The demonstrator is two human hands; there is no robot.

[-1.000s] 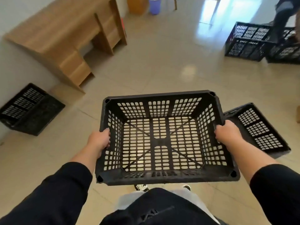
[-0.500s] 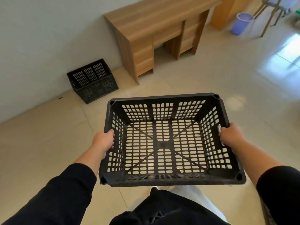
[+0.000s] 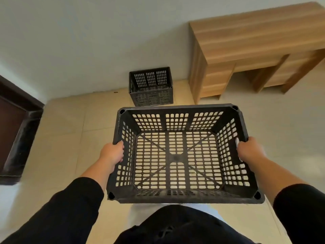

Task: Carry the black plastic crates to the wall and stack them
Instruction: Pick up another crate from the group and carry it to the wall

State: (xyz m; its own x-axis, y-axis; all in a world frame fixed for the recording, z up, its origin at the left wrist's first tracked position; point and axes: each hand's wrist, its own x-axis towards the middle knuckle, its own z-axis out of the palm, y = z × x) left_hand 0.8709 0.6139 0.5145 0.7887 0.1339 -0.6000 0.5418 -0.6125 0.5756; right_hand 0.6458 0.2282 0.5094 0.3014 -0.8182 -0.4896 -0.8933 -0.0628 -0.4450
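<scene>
I hold an empty black plastic crate (image 3: pixel 177 110) level in front of my body, its open top facing up. My left hand (image 3: pixel 112 153) grips its left wall and my right hand (image 3: pixel 248 149) grips the handle slot in its right wall. A second black crate (image 3: pixel 151 95) stands on the floor against the white wall (image 3: pixel 88 41), straight ahead just past the held crate's far rim.
A wooden desk (image 3: pixel 255 36) stands against the wall to the right of the floor crate. A dark brown door frame (image 3: pixel 19 131) is at the left edge. Beige tiled floor (image 3: pixel 70 138) lies between me and the wall.
The view has swung left with the crate in both hands: the floor crate by the wall moved from the left side to dead ahead, and the desk shifted right. The other crates left view.
</scene>
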